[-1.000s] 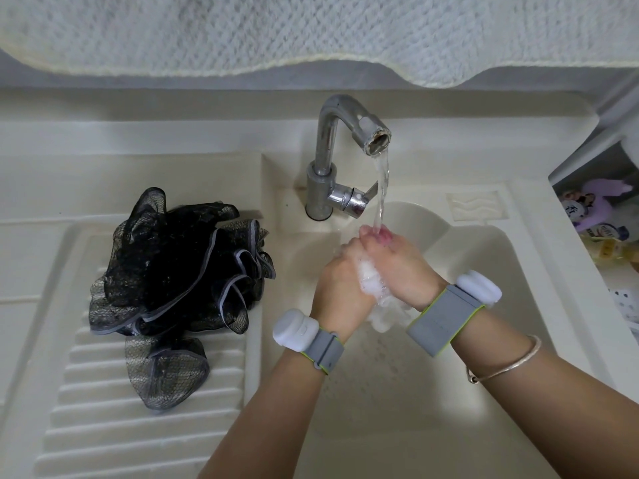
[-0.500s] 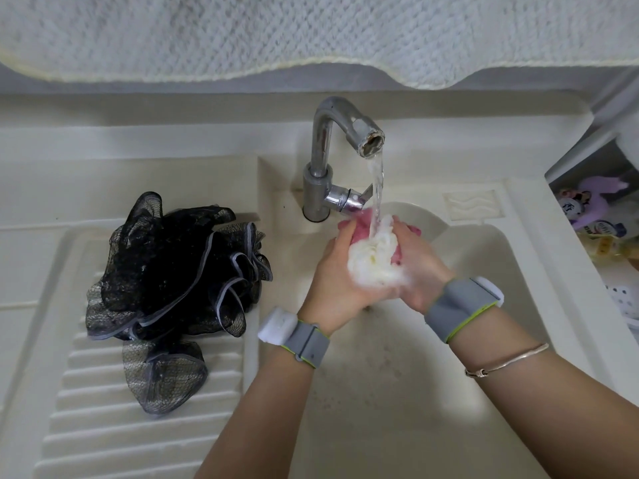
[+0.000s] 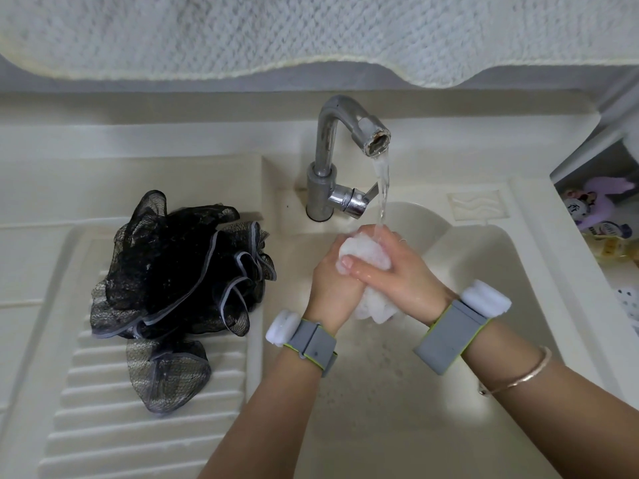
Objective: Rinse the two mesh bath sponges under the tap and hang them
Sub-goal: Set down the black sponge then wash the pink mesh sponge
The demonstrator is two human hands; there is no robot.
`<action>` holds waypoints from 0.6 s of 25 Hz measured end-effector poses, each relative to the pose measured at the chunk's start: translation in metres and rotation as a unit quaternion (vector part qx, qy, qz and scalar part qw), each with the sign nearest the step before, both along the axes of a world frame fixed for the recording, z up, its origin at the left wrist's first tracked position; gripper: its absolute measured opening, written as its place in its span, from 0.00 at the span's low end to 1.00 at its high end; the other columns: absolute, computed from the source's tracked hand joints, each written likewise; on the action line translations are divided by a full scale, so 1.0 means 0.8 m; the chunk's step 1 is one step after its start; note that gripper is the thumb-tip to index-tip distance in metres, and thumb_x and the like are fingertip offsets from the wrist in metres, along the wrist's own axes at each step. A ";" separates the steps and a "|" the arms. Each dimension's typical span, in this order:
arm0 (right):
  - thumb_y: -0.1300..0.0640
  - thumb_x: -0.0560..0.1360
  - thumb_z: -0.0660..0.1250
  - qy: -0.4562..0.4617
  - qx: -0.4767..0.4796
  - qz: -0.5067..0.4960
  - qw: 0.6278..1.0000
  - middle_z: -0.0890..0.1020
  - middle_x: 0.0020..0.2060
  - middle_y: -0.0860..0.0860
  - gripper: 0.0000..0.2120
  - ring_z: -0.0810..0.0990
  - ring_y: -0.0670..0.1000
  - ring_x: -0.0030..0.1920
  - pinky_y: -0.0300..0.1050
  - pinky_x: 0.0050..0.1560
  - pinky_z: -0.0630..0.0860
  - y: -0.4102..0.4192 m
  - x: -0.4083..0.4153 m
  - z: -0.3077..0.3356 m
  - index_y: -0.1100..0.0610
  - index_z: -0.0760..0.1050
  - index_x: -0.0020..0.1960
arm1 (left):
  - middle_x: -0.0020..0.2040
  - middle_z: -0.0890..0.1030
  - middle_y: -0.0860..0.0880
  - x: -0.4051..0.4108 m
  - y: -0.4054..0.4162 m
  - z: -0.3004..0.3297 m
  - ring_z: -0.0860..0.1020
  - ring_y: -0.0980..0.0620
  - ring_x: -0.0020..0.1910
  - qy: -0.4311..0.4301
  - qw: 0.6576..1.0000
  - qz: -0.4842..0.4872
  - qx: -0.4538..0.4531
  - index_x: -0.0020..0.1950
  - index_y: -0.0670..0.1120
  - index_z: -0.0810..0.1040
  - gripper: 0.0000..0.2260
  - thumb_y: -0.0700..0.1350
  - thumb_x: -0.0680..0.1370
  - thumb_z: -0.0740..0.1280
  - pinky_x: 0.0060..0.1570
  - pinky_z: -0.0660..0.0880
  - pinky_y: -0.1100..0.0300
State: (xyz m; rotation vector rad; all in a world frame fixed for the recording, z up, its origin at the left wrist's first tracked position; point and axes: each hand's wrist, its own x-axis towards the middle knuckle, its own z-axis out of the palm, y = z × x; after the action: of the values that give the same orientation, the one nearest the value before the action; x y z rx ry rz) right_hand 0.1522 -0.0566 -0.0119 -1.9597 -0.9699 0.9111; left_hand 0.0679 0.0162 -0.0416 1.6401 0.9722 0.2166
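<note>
A white mesh sponge (image 3: pixel 363 252) is squeezed between both hands under the running stream of the chrome tap (image 3: pixel 340 146), over the sink basin (image 3: pixel 484 305). My left hand (image 3: pixel 330 285) wraps it from the left and my right hand (image 3: pixel 397 271) from the right; a tail of the white mesh (image 3: pixel 378 307) hangs out below the palms. A black mesh sponge with grey edging (image 3: pixel 179 281) lies loose on the ribbed drainboard (image 3: pixel 103 409) to the left, apart from both hands.
A white textured towel (image 3: pixel 311 32) hangs across the top of the view above the tap. At the right edge a shelf holds a purple toy (image 3: pixel 598 202) and bottles. The tap's lever (image 3: pixel 356 200) points right toward the stream.
The hands rose toward the spout with the white sponge bulging between them, then lowered and closed tighter around it. The black sponge has not moved.
</note>
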 end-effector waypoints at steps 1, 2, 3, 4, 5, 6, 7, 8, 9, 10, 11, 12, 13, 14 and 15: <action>0.34 0.63 0.63 -0.019 -0.011 -0.006 1.000 0.78 0.51 0.49 0.23 0.77 0.49 0.55 0.53 0.56 0.76 0.005 0.000 -0.006 0.46 0.72 0.51 | 0.36 0.74 0.57 -0.001 -0.002 0.002 0.74 0.58 0.35 -0.001 1.000 0.012 -0.011 0.46 0.49 0.72 0.02 0.45 0.78 0.62 0.27 0.66 0.74; 0.36 0.63 0.60 -0.022 -0.008 -0.011 1.000 0.78 0.49 0.49 0.20 0.78 0.49 0.52 0.52 0.54 0.76 0.010 -0.003 -0.007 0.47 0.73 0.48 | 0.36 0.75 0.56 -0.002 -0.004 0.004 0.75 0.57 0.34 -0.001 0.999 0.029 -0.021 0.44 0.50 0.72 0.03 0.45 0.78 0.62 0.27 0.68 0.73; 0.38 0.63 0.60 -0.020 -0.010 -0.022 1.000 0.78 0.47 0.48 0.16 0.78 0.50 0.50 0.51 0.53 0.76 0.014 -0.004 -0.012 0.46 0.74 0.45 | 0.38 0.78 0.54 -0.004 -0.004 0.006 0.77 0.55 0.36 -0.006 0.999 0.046 -0.025 0.45 0.50 0.73 0.02 0.45 0.77 0.62 0.31 0.73 0.69; 0.44 0.65 0.59 -0.010 -0.005 -0.036 0.999 0.78 0.44 0.48 0.09 0.78 0.51 0.48 0.49 0.51 0.77 0.018 -0.007 -0.011 0.44 0.74 0.40 | 0.42 0.80 0.52 -0.003 -0.005 0.005 0.79 0.51 0.40 -0.012 0.998 0.059 -0.025 0.50 0.50 0.75 0.04 0.45 0.77 0.62 0.37 0.77 0.64; 0.43 0.69 0.63 0.000 -0.006 -0.040 0.999 0.77 0.41 0.47 0.05 0.78 0.51 0.46 0.47 0.48 0.76 0.020 -0.006 -0.013 0.42 0.72 0.37 | 0.46 0.81 0.50 -0.001 -0.005 0.002 0.80 0.49 0.45 -0.014 0.998 0.056 -0.011 0.55 0.51 0.76 0.09 0.46 0.76 0.61 0.43 0.78 0.58; 0.42 0.72 0.64 0.018 -0.005 -0.033 0.999 0.77 0.39 0.45 0.07 0.78 0.50 0.44 0.43 0.44 0.75 0.021 -0.003 -0.011 0.40 0.71 0.36 | 0.49 0.81 0.49 -0.001 -0.006 0.000 0.79 0.47 0.49 0.000 0.999 0.046 0.008 0.58 0.52 0.76 0.12 0.48 0.76 0.60 0.46 0.78 0.55; 0.34 0.70 0.62 0.038 -0.006 -0.044 0.998 0.77 0.36 0.42 0.11 0.78 0.47 0.41 0.41 0.41 0.74 0.020 0.000 -0.011 0.39 0.71 0.35 | 0.50 0.80 0.49 -0.001 -0.008 0.003 0.79 0.47 0.50 0.009 0.999 0.047 0.021 0.59 0.53 0.75 0.13 0.50 0.76 0.60 0.46 0.76 0.56; 0.37 0.70 0.61 0.061 0.005 -0.066 0.996 0.78 0.34 0.42 0.09 0.77 0.46 0.39 0.42 0.41 0.74 0.019 0.003 -0.012 0.38 0.72 0.34 | 0.49 0.80 0.50 -0.001 -0.011 0.006 0.78 0.48 0.49 0.005 0.998 0.056 0.013 0.57 0.54 0.75 0.12 0.52 0.75 0.62 0.45 0.75 0.58; 0.38 0.70 0.59 0.073 0.008 -0.093 0.993 0.77 0.34 0.43 0.09 0.76 0.46 0.39 0.46 0.44 0.73 0.019 0.006 -0.014 0.39 0.73 0.35 | 0.46 0.79 0.52 -0.003 -0.014 0.012 0.78 0.50 0.47 -0.022 0.998 0.064 -0.016 0.53 0.56 0.75 0.10 0.53 0.72 0.66 0.43 0.74 0.60; 0.41 0.73 0.59 0.068 0.013 -0.109 0.992 0.77 0.34 0.43 0.10 0.76 0.49 0.41 0.51 0.49 0.73 0.020 0.009 -0.013 0.40 0.73 0.36 | 0.45 0.79 0.54 -0.006 -0.014 0.014 0.78 0.53 0.45 -0.068 0.993 0.070 -0.070 0.50 0.58 0.75 0.12 0.53 0.68 0.70 0.42 0.74 0.63; 0.47 0.77 0.58 0.062 0.012 -0.122 0.991 0.77 0.36 0.45 0.10 0.76 0.51 0.44 0.53 0.52 0.72 0.022 0.014 -0.009 0.44 0.73 0.38 | 0.46 0.79 0.56 -0.008 -0.010 0.018 0.78 0.55 0.44 -0.120 0.982 0.068 -0.129 0.50 0.58 0.74 0.15 0.52 0.66 0.73 0.41 0.75 0.63; 0.52 0.79 0.58 0.069 0.009 -0.131 0.989 0.77 0.38 0.47 0.11 0.75 0.52 0.46 0.53 0.54 0.71 0.023 0.023 -0.005 0.47 0.73 0.40 | 0.49 0.79 0.55 -0.010 -0.005 0.018 0.79 0.56 0.44 -0.157 0.969 0.051 -0.181 0.54 0.58 0.73 0.20 0.51 0.65 0.74 0.40 0.77 0.61; 0.54 0.80 0.57 0.097 -0.005 -0.141 0.985 0.77 0.42 0.50 0.09 0.74 0.53 0.48 0.53 0.56 0.71 0.023 0.032 0.002 0.49 0.73 0.43 | 0.52 0.78 0.54 -0.011 0.000 0.014 0.80 0.56 0.43 -0.177 0.960 0.014 -0.215 0.62 0.56 0.71 0.25 0.50 0.67 0.75 0.37 0.78 0.58; 0.54 0.81 0.57 0.134 -0.026 -0.155 0.978 0.77 0.46 0.52 0.07 0.74 0.53 0.50 0.53 0.59 0.71 0.023 0.042 0.011 0.51 0.72 0.47 | 0.57 0.77 0.52 -0.012 0.004 0.011 0.80 0.55 0.45 -0.172 0.963 -0.029 -0.204 0.69 0.57 0.65 0.32 0.51 0.68 0.76 0.38 0.78 0.56; 0.53 0.81 0.57 0.172 -0.051 -0.163 0.970 0.76 0.49 0.52 0.06 0.73 0.53 0.51 0.53 0.61 0.70 0.022 0.049 0.017 0.50 0.72 0.48 | 0.63 0.75 0.51 -0.012 0.006 0.008 0.80 0.55 0.53 -0.155 0.973 -0.067 -0.157 0.72 0.60 0.60 0.39 0.53 0.67 0.78 0.44 0.79 0.55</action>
State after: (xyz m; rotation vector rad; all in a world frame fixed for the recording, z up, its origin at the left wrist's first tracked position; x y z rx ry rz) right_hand 0.1912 -0.0394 0.0016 -1.8864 -0.3959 1.0776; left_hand 0.0582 0.0214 -0.0351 1.3262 0.6188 0.2075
